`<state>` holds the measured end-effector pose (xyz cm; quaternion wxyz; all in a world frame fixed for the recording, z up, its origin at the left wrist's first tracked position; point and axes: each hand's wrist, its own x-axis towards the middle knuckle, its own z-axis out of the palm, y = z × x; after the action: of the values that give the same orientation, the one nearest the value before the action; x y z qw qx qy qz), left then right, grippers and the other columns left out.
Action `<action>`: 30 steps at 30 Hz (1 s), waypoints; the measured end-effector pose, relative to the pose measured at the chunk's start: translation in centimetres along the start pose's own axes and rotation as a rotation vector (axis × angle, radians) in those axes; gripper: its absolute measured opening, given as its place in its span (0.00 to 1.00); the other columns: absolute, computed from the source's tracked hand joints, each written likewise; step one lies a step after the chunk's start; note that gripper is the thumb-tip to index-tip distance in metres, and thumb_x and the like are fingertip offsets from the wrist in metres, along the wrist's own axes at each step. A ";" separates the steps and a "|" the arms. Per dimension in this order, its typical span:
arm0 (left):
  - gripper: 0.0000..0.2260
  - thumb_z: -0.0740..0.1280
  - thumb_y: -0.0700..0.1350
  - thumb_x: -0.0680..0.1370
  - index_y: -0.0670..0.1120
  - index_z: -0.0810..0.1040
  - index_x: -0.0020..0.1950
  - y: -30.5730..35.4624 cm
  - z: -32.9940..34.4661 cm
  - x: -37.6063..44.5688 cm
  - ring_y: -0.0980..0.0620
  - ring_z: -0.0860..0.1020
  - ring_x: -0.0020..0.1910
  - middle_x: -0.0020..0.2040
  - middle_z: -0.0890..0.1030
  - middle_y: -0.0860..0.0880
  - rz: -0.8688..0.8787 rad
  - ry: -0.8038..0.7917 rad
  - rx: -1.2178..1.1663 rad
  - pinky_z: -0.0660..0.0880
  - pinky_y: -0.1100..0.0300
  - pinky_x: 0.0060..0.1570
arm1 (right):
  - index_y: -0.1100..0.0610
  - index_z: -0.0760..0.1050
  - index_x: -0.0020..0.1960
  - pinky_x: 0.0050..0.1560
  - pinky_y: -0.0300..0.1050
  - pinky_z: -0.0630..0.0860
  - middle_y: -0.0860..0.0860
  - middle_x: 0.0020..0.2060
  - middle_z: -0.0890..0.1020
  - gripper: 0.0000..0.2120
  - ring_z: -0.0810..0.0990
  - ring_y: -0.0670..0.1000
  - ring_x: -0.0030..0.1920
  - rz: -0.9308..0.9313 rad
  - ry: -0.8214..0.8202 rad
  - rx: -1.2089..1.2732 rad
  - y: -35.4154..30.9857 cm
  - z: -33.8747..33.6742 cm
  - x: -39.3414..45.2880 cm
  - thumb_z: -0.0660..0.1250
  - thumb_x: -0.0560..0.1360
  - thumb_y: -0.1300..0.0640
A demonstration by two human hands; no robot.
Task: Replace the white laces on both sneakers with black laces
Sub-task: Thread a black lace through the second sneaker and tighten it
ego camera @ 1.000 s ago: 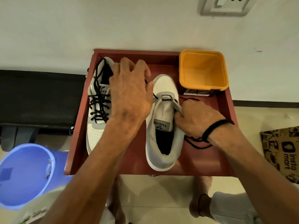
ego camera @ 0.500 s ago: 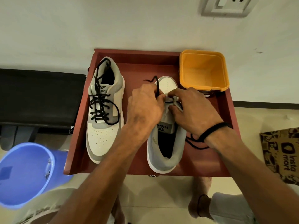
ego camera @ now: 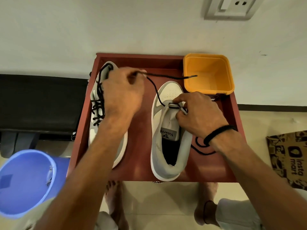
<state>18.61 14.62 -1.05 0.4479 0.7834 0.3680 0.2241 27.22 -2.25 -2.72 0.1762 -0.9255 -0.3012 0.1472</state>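
Right sneaker (ego camera: 167, 146) half-threaded with black lace (ego camera: 156, 90); left sneaker (ego camera: 98, 103) fully laced.

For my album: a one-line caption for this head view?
Left hand pulls black lace through right sneaker; right hand steadies it.

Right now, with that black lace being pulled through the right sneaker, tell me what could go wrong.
1. The left hand pulls the black lace up and aside; its free end swings over the orange tub and could snag its rim.
2. The slack coiled beside the right sneaker lies under the right hand's wrist and may catch.
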 end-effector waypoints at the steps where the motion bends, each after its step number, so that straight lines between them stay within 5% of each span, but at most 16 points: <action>1: 0.08 0.70 0.51 0.81 0.49 0.86 0.56 -0.5 0.7 -0.4 0.59 0.81 0.38 0.44 0.84 0.55 -0.019 -0.099 0.183 0.77 0.73 0.41 | 0.43 0.79 0.63 0.49 0.54 0.82 0.50 0.53 0.80 0.19 0.82 0.57 0.53 -0.003 0.001 -0.005 0.0 0.1 0.1 0.67 0.74 0.55; 4: 0.19 0.72 0.64 0.76 0.48 0.83 0.49 -1.6 2.7 -1.5 0.50 0.82 0.39 0.42 0.83 0.49 -0.158 -0.328 0.499 0.73 0.63 0.33 | 0.44 0.80 0.63 0.47 0.51 0.80 0.49 0.53 0.81 0.18 0.82 0.56 0.53 -0.014 0.015 -0.032 0.1 0.2 0.3 0.67 0.74 0.56; 9: 0.17 0.72 0.62 0.77 0.49 0.84 0.55 -1.8 4.0 -2.5 0.45 0.84 0.47 0.47 0.85 0.47 -0.090 -0.263 0.403 0.82 0.51 0.48 | 0.46 0.80 0.65 0.51 0.51 0.79 0.53 0.56 0.81 0.19 0.81 0.57 0.57 -0.066 0.024 -0.060 0.3 0.4 0.3 0.66 0.75 0.57; 12: 0.12 0.71 0.56 0.79 0.52 0.84 0.60 -1.2 4.4 -3.0 0.46 0.84 0.49 0.50 0.85 0.47 -0.020 -0.290 0.382 0.80 0.54 0.49 | 0.47 0.80 0.66 0.52 0.51 0.80 0.53 0.58 0.81 0.20 0.81 0.57 0.58 -0.103 0.019 -0.073 0.4 0.4 0.3 0.65 0.75 0.57; 23: 0.02 0.67 0.45 0.83 0.48 0.79 0.53 -0.6 4.6 -3.9 0.53 0.81 0.40 0.44 0.82 0.52 0.167 -0.144 0.274 0.81 0.53 0.44 | 0.45 0.80 0.66 0.52 0.54 0.81 0.53 0.59 0.79 0.20 0.81 0.59 0.56 -0.071 0.017 -0.089 0.5 0.2 0.5 0.67 0.75 0.55; 30: 0.03 0.66 0.44 0.84 0.45 0.78 0.55 0.3 3.2 -2.6 0.56 0.85 0.42 0.44 0.85 0.53 0.017 0.021 -0.124 0.84 0.52 0.45 | 0.46 0.82 0.64 0.51 0.50 0.80 0.53 0.57 0.80 0.19 0.81 0.57 0.56 -0.066 -0.013 -0.022 0.7 0.3 0.6 0.69 0.74 0.57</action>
<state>19.29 10.75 -2.46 0.4900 0.7548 0.3512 0.2583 27.93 -2.33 -3.40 0.1690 -0.9159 -0.3344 0.1442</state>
